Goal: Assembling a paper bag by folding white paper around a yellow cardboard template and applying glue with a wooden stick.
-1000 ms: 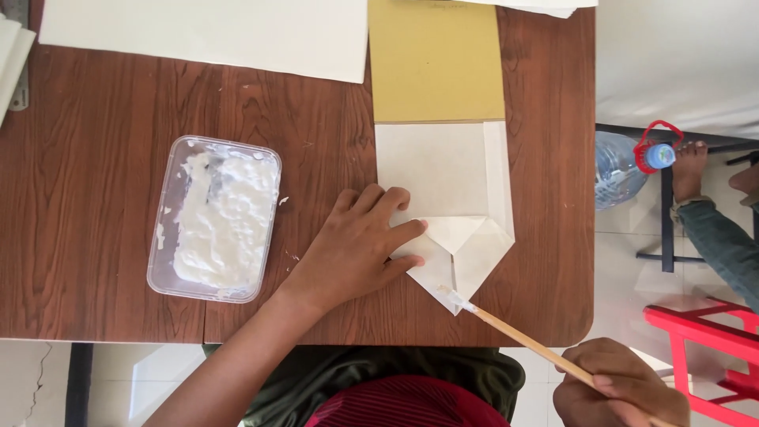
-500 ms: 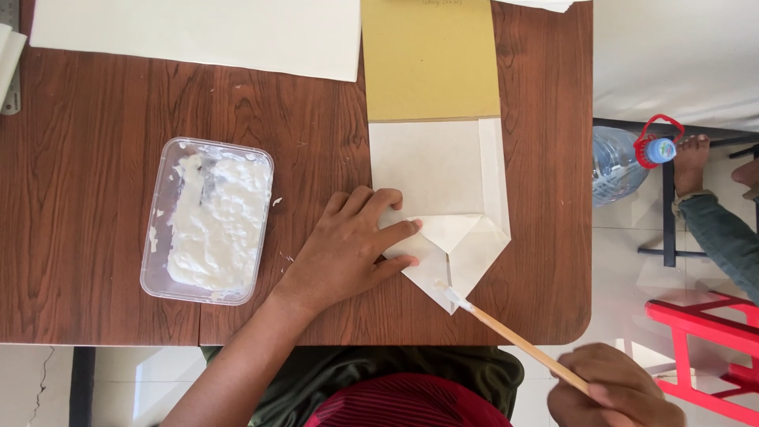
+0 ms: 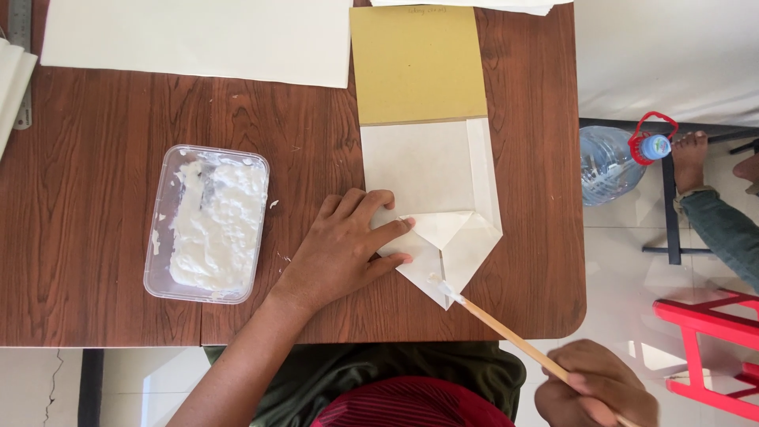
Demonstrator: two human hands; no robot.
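Observation:
My left hand lies flat on the near left part of a folded white paper piece, pinning its triangular folds to the brown wooden table. A yellow-brown sheet sticks out of the paper's far end. My right hand, off the table's near right corner, grips a thin wooden brush. The brush tip, white with paste, touches the pointed near fold of the paper. A clear plastic tub of white paste sits left of my left hand.
A large white sheet lies at the far side of the table, with a metal ruler at the far left. On the floor to the right stand a water bottle and a red stool. Another person's foot rests near the bottle.
My right hand has shifted slightly up into view and the brush tip has slid a little along the paper's near fold. My left hand stays pressed on the paper.

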